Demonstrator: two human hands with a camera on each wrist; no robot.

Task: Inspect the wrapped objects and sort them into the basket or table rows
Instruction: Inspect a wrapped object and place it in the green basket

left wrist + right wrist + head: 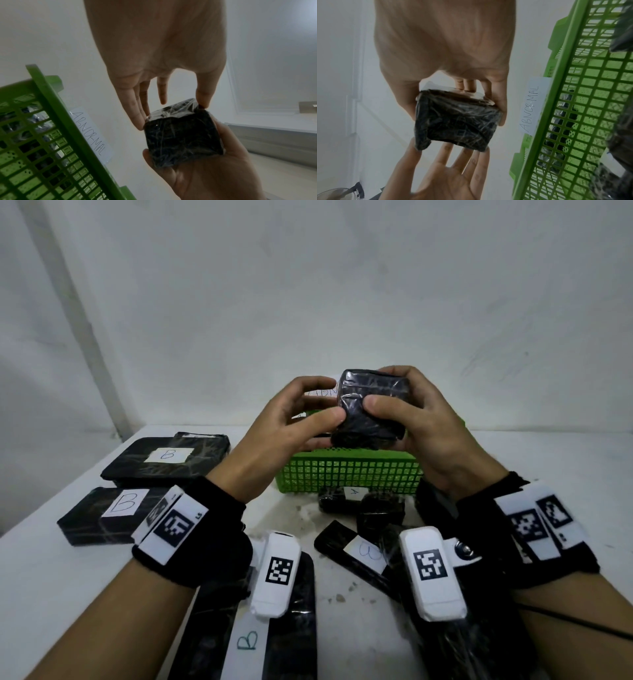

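I hold a small black cube-shaped wrapped object up with both hands, above the green mesh basket. My left hand pinches its left side between thumb and fingertips. My right hand grips its right side, thumb on the front face and fingers curled over the top. No label shows on the object. In the left wrist view the left fingers and thumb touch the object. The right wrist view shows the object over the left hand's spread fingers.
A paper tag reading ABNORMAL hangs on the basket rim, and dark wrapped items lie inside. Black wrapped packages marked B lie on the white table: two at left, one long, one central. Small ones sit before the basket.
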